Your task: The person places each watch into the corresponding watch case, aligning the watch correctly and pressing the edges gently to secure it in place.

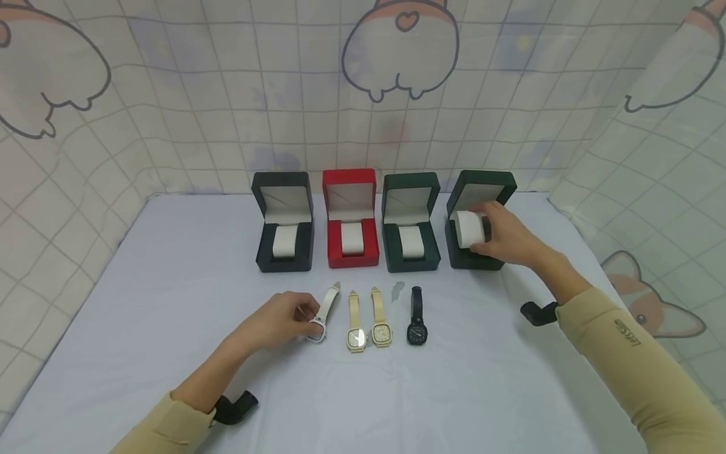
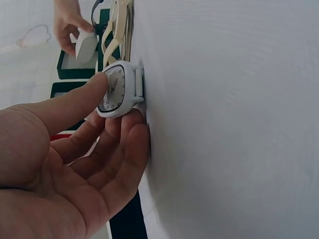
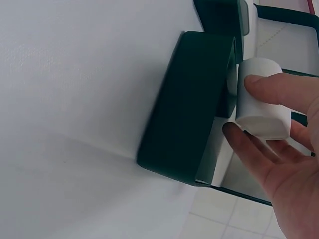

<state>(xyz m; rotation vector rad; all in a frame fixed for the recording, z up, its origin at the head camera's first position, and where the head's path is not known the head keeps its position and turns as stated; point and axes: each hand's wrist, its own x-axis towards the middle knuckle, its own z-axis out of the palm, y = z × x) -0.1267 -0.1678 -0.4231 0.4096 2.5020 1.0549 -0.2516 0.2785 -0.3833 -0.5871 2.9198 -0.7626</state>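
Note:
My left hand (image 1: 282, 320) is at a white wristwatch (image 1: 327, 305) on the cloth. In the left wrist view, thumb and fingers pinch the case of this watch (image 2: 128, 89), whose dial faces the thumb. Farther right, my right hand (image 1: 508, 238) grips a white watch cushion (image 1: 469, 229) over the rightmost dark green watch box (image 1: 473, 260), its lid raised. The right wrist view shows the cushion (image 3: 261, 113) lifted out of the box base (image 3: 187, 107), thumb on one side. Fingers behind the cushion are partly hidden.
Three more lidded boxes stand open with cushions inside: black (image 1: 265, 257), red (image 1: 334, 252) and green (image 1: 392, 252). Two gold-toned watches (image 1: 356, 339) (image 1: 382, 334) and a black watch (image 1: 416, 333) lie in front. A tile-patterned sheet (image 1: 317, 120) hangs behind the white-covered table (image 1: 351, 403).

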